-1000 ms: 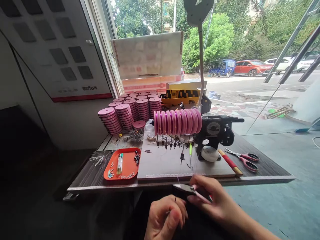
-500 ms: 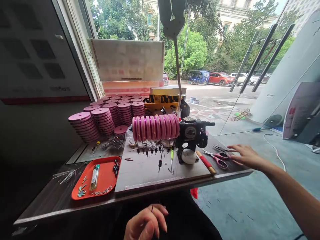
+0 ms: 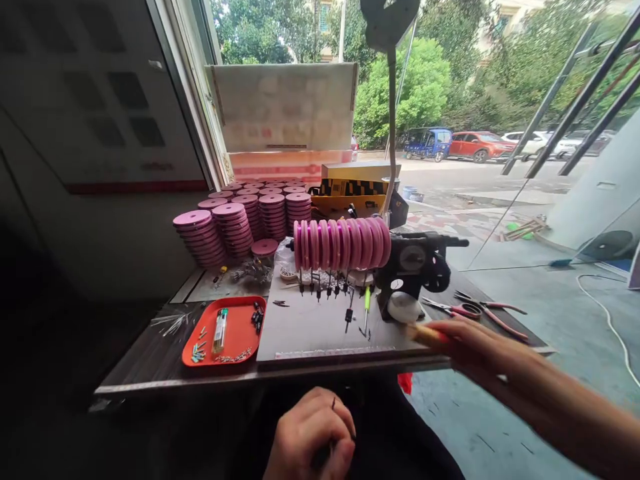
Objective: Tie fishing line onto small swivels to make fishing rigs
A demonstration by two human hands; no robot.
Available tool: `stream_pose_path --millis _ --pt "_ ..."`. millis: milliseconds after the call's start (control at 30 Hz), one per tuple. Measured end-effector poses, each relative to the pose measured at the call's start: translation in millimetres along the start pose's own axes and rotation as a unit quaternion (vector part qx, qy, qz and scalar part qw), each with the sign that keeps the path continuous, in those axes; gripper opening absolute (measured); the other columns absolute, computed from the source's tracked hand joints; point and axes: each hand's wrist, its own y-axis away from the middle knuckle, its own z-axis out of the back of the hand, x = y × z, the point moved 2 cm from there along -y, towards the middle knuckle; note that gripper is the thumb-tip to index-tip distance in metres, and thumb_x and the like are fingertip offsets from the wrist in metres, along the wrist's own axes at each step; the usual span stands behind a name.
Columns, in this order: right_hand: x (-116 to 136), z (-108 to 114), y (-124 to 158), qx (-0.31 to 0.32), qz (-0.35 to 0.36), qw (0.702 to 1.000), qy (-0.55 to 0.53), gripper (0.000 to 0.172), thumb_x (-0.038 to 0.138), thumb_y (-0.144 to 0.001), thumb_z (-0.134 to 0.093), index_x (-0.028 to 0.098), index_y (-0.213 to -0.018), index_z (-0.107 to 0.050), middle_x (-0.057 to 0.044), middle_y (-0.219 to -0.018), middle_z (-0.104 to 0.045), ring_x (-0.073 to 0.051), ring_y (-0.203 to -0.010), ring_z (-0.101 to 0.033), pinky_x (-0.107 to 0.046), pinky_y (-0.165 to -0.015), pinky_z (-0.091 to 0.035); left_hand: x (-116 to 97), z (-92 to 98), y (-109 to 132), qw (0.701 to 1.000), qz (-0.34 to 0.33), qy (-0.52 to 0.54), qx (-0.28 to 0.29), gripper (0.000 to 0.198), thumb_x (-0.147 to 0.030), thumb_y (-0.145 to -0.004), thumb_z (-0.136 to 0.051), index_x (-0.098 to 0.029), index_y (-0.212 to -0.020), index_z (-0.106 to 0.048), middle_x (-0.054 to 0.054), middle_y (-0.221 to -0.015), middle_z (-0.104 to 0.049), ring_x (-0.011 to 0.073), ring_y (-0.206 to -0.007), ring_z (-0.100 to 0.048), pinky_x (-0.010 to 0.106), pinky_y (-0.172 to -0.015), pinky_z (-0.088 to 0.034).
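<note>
My right hand (image 3: 467,340), blurred by motion, is closed around a wooden stick with a red wrapping (image 3: 426,335) at the board's right front corner. My left hand (image 3: 313,430) is curled low over my lap. A small dark tip shows between its fingers, and what it belongs to cannot be made out. Ahead stands a black winding device (image 3: 413,260) carrying a row of pink foam spools (image 3: 343,244). Short lines with small black pieces hang below them. A white round lump (image 3: 404,307) sits at its base.
Scissors (image 3: 465,311) and red-handled pliers (image 3: 505,320) lie right of the board (image 3: 305,333). A yellow-green tool (image 3: 367,300) rests on it. To the left is an orange tray (image 3: 193,333) with small parts and a clear tube (image 3: 219,332). Pink spool stacks (image 3: 231,230) stand behind.
My right hand has come left from beside the pliers and taken hold of the red-wrapped stick. My left hand has curled more tightly. The view has shifted, moving the scene rightward.
</note>
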Motion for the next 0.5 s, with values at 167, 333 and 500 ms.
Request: stream_pose_path --millis 167,333,500 --pt "88 -5 -40 -0.016 0.237 0.963 0.127 0.019 0.012 -0.081 -0.049 0.017 -0.096 -0.059 -0.006 -0.074 -0.063 -0.021 -0.068 -0.058 -0.035 -0.067 -0.045 -15 18.9 -30 0.995 -0.007 -0.077 0.068 0.019 -0.021 -0.065 -0.069 -0.022 -0.05 -0.058 0.0 -0.046 -0.05 0.0149 -0.047 -0.042 0.028 -0.048 -0.033" --pt "77 3 -72 0.13 0.186 0.972 -0.06 0.011 0.013 -0.085 -0.051 0.022 -0.084 -0.056 0.003 -0.07 -0.059 -0.012 -0.061 -0.053 -0.022 -0.06 -0.04 -17 25.6 -84 0.967 0.153 0.191 -0.066 0.029 -0.033 -0.075 -0.055 -0.019 -0.05 -0.054 -0.004 -0.043 -0.041 0.0124 -0.043 -0.039 0.028 -0.046 -0.039" --pt "72 -10 -74 0.165 0.082 0.954 -0.235 0.018 0.032 -0.093 -0.042 0.019 -0.086 -0.053 0.003 -0.07 -0.06 -0.01 -0.061 -0.055 -0.017 -0.051 -0.036 -5 -9.9 -61 0.995 0.001 0.046 -0.089 0.01 -0.018 -0.075 -0.054 -0.019 -0.068 -0.061 0.005 -0.072 -0.063 0.0204 -0.069 -0.055 0.032 -0.064 -0.043"
